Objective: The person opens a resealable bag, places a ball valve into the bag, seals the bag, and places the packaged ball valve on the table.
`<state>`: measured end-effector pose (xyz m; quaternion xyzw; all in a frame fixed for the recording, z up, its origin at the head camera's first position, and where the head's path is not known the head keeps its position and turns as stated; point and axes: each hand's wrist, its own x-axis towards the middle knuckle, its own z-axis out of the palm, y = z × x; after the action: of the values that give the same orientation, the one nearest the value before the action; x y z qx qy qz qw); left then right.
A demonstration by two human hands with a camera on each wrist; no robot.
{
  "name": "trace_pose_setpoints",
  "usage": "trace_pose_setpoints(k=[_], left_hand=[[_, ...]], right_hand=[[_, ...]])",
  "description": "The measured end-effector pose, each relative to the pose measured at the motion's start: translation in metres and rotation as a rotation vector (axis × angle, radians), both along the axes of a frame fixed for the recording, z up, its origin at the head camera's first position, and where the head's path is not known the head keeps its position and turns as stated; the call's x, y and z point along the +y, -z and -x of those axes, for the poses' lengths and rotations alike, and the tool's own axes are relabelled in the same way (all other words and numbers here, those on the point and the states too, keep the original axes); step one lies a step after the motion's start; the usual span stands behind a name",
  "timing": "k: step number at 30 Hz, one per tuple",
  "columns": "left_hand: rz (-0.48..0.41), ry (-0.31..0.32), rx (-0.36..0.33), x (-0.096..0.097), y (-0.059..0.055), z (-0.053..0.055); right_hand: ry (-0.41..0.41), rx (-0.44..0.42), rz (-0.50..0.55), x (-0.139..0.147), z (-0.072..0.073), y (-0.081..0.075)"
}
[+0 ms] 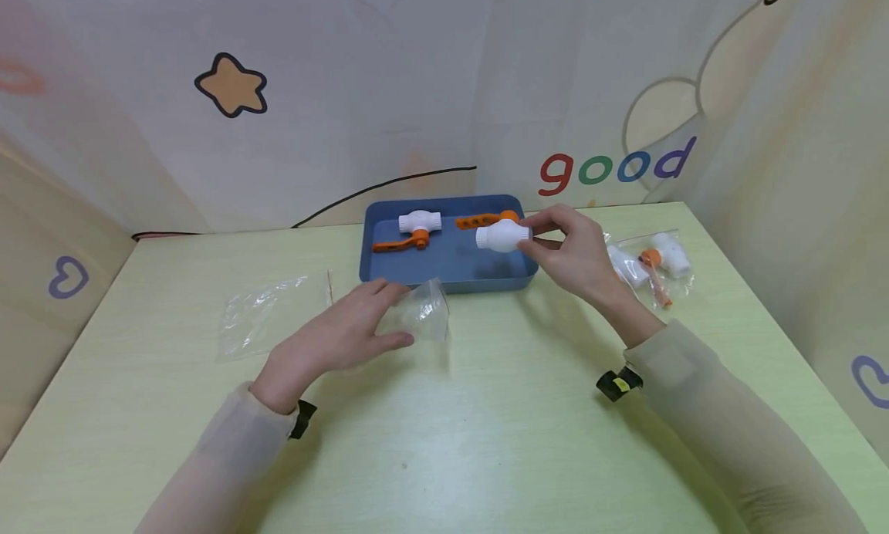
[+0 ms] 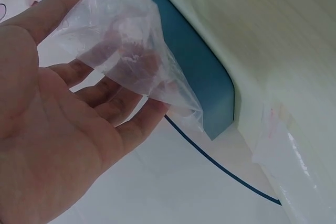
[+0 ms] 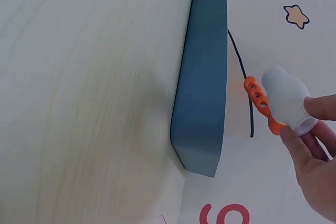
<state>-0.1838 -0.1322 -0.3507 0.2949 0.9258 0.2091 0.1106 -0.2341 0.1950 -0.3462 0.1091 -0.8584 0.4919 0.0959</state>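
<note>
My right hand (image 1: 572, 256) pinches one end of a white plastic ball valve (image 1: 501, 236) with an orange lever handle (image 3: 257, 97). The valve is over the right part of a blue tray (image 1: 451, 287). Inside that tray, at the left, lies a second white ball valve (image 1: 420, 223) with its orange handle. Just in front of the tray, my left hand (image 1: 340, 326) holds a clear plastic bag (image 2: 126, 40) between thumb and fingers. The left wrist view shows fingers through the film; no valve shows inside this bag.
A flat clear bag (image 1: 274, 314) lies on the table (image 1: 444, 441) at the left. On the right, bagged white valve pieces (image 1: 670, 256) with an orange handle rest near the table's edge. A printed curtain (image 1: 389, 94) hangs behind the table.
</note>
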Motion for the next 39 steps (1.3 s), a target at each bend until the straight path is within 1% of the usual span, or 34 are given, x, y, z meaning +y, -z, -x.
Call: trace_pose_setpoints(k=[6, 10, 13, 18, 23, 30, 33, 39], left_hand=[[-0.009, -0.02, 0.011, -0.002, 0.0, 0.002], [-0.009, -0.038, 0.018, -0.003, 0.0, 0.004], [-0.017, -0.05, 0.026, -0.004, 0.0, 0.004], [-0.025, -0.062, 0.041, -0.004, 0.002, 0.005], [-0.02, -0.088, 0.034, -0.004, 0.003, 0.007], [-0.029, -0.1, 0.043, -0.006, 0.003, 0.008], [-0.024, -0.107, 0.038, -0.006, 0.003, 0.008], [-0.025, -0.112, 0.015, -0.003, 0.002, 0.008]], right_hand=[[-0.06, -0.029, 0.072, 0.005, -0.006, -0.002], [-0.1, -0.05, 0.102, 0.007, -0.008, 0.002], [-0.139, -0.047, 0.102, 0.009, -0.01, 0.005], [-0.207, -0.039, 0.103, 0.012, -0.014, 0.005], [-0.264, -0.031, 0.119, 0.013, -0.017, 0.005], [-0.348, -0.049, 0.135, 0.013, -0.021, 0.006], [-0.385, -0.05, 0.15, 0.012, -0.022, 0.007], [-0.435, -0.03, 0.142, 0.008, -0.025, 0.006]])
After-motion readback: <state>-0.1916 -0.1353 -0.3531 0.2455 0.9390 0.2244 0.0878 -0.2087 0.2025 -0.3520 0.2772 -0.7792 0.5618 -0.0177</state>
